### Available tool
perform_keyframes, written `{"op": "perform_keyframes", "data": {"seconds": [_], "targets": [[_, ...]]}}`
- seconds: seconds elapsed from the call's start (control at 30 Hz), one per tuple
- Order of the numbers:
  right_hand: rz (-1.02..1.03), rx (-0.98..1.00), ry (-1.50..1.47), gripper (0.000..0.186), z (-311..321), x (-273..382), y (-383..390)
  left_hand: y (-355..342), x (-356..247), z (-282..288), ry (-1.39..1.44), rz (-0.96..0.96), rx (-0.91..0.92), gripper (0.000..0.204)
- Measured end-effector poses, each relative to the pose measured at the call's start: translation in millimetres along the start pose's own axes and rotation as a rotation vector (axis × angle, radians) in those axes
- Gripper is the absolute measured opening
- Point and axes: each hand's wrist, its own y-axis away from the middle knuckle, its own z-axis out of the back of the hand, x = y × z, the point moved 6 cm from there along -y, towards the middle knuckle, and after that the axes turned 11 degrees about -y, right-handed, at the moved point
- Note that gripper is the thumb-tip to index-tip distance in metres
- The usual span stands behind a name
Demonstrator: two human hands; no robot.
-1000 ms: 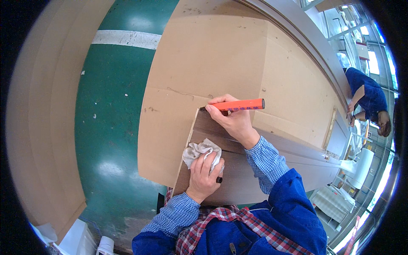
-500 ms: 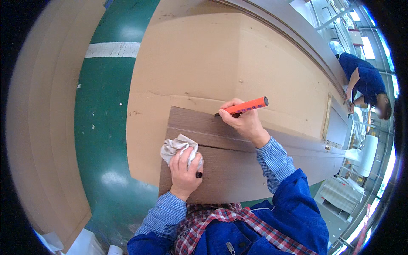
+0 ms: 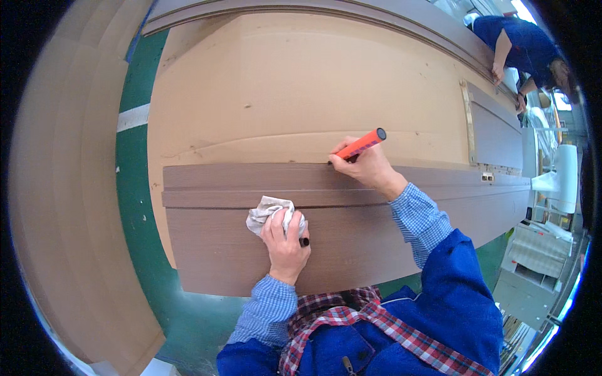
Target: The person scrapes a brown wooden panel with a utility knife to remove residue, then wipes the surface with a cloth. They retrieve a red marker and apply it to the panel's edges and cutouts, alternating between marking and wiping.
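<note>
A long brown wood-grain panel (image 3: 238,247) with a groove along it lies in front of me. My right hand (image 3: 370,168) grips an orange marker pen (image 3: 364,145), slanted, its dark tip at the panel's far edge. On the panel's face, my left hand (image 3: 286,252) is closed on a crumpled white rag (image 3: 269,212). A black marker cap (image 3: 304,242) sticks out beside that hand's fingers.
Brown cardboard (image 3: 301,81) covers the surface beyond the panel. Another long brown panel (image 3: 401,19) runs along the far side, where a person in blue (image 3: 517,47) leans over it. A shorter panel piece (image 3: 498,131) lies at the right. Green floor (image 3: 133,182) shows at the left.
My view has turned and shifted, so more of the panel's left end shows. My right hand with the marker is farther right along the far edge; the left hand with the rag also moved right.
</note>
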Motion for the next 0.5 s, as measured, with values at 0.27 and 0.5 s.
{"op": "perform_keyframes", "data": {"seconds": [0.27,0.5], "targets": [[0.049,0.012,-0.066,0.014,27,-21,14,-4,-10,-9,-0.127,0.032,-0.041,0.041],[0.098,0.186,-0.137,0.017,-81,14,-59,-4,-9,-13,-0.123,0.034,-0.03,0.044]]}}
